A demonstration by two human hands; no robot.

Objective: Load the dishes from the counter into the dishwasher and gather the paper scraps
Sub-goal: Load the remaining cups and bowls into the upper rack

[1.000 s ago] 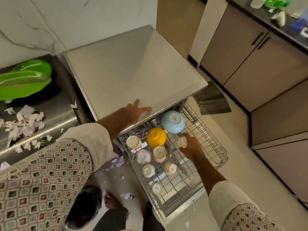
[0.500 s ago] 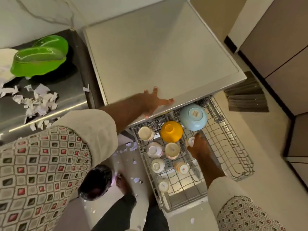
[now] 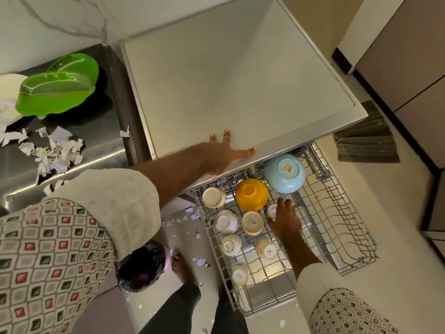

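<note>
Head view: left grip (image 3: 221,156) open, flat on dishwasher top (image 3: 240,80); right grip (image 3: 285,220) around small cup (image 3: 272,209).

A broom head (image 3: 366,141) with dark grey bristles lies flat on the pale floor (image 3: 397,237) at the right, near a run of taupe, flat-fronted cabinets (image 3: 407,56) that lines the right edge above a dark plinth strip (image 3: 343,62). A white wall with grey marble veining (image 3: 60,20) fills the upper left. Lower down, left of centre, a round bin lined with a glossy black bag (image 3: 142,268) stands on the floor, a little pink showing at its right edge.
</note>
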